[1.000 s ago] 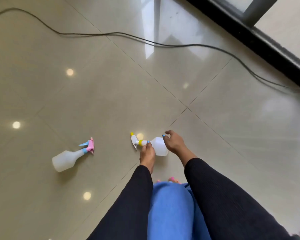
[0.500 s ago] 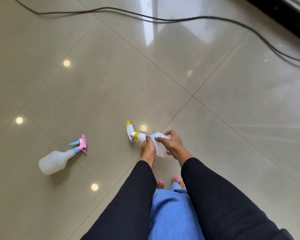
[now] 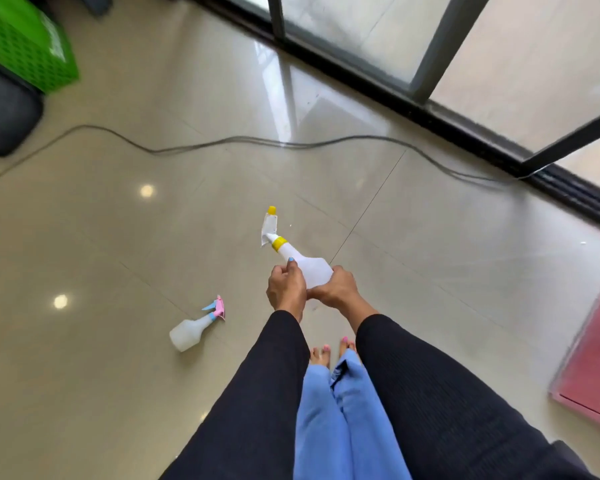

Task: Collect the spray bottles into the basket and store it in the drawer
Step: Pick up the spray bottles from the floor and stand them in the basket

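A white spray bottle with a yellow nozzle and collar (image 3: 307, 265) is held up off the floor, nozzle pointing away from me. My left hand (image 3: 286, 289) grips its left side and my right hand (image 3: 338, 289) cups its base. A second white spray bottle with a pink and blue trigger head (image 3: 194, 328) lies on its side on the tiled floor, down and left of my hands. A green perforated basket (image 3: 21, 39) stands at the far top left.
A grey cable (image 3: 243, 142) snakes across the floor ahead of me. A dark sliding-door track and glass panes (image 3: 430, 109) run along the upper right. A dark bin (image 3: 4, 112) sits under the basket. A pink cabinet (image 3: 596, 362) stands at the right edge.
Both hands have lifted the yellow-nozzle bottle from the floor. My view has risen and tilted up, so the basket, door and pink cabinet have come into sight.
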